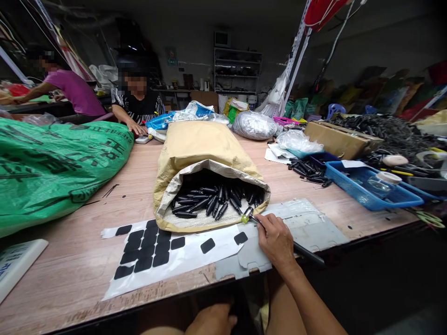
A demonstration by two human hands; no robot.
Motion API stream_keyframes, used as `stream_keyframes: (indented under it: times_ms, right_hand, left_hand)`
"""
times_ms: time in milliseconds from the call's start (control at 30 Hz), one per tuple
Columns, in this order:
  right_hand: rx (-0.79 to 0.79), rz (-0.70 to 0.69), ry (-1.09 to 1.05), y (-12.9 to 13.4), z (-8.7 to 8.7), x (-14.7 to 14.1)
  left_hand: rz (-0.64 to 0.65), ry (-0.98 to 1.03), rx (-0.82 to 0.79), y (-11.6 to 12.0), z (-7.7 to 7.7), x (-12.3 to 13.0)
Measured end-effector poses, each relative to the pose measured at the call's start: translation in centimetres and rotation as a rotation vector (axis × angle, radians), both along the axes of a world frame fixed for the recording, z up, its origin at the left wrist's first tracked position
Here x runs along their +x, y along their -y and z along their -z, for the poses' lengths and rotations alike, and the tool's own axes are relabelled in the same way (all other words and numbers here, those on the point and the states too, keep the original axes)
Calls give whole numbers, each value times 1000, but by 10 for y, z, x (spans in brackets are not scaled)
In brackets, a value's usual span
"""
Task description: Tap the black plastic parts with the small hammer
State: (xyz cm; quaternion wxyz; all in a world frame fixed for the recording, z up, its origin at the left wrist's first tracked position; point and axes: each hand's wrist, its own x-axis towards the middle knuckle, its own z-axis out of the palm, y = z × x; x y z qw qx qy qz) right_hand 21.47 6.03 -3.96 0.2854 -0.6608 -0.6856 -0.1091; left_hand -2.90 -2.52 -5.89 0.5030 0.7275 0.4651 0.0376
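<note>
My right hand [275,237] is wrapped round a small hammer [309,253] with a black handle and a metal and yellow-green head, at the sack's front right corner. My left hand [213,320] is low and dark below the table edge; what it holds, if anything, cannot be made out. A tan sack [209,144] lies with its mouth towards me, many black tapered parts [199,202] inside. Under its front edge is a white sheet [192,260] with black rounded squares [150,246]. A grey board [303,228] lies beneath my right hand.
A green sack [59,167] fills the left side, above a white box [21,265]. At right are a blue basket [370,195], a cardboard box [338,139] and loose black parts [307,171]. Two people sit beyond the table at the left.
</note>
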Motion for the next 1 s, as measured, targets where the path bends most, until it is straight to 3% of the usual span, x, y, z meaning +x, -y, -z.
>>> stream_keyframes:
  times_ms: [67,200,233,300,400,500,600,800,1000]
  right_hand:
    - [-2,5,1,0,0,0]
    - [0,4,-4,0,0,0]
    - [4,4,-7,0,1,0]
    - [12,4,-11,0,2,1]
    - [25,-3,-13,-1,3,1]
    - [31,-9,-15,-1,3,1]
    - [24,-15,-12,-1,3,2]
    - [27,-16,-4,-1,4,3]
    - [43,-22,-8,-2,4,3]
  left_hand:
    - [70,21,10,-3,-17,-6]
    - [236,135,63,-38,-78,-20]
    - [178,134,145,-53,-91,-24]
    - [-66,43,406,-87,-108,-36]
    - [-420,-225,717,-132,-102,-54]
    - [-521,-429,699,-157,-85,-63]
    - [-547,-537,602,-160,-79,-59]
    - [-572,-668,543,-151,-86,-47]
    - [-723,-639,513,-146,-89,-55]
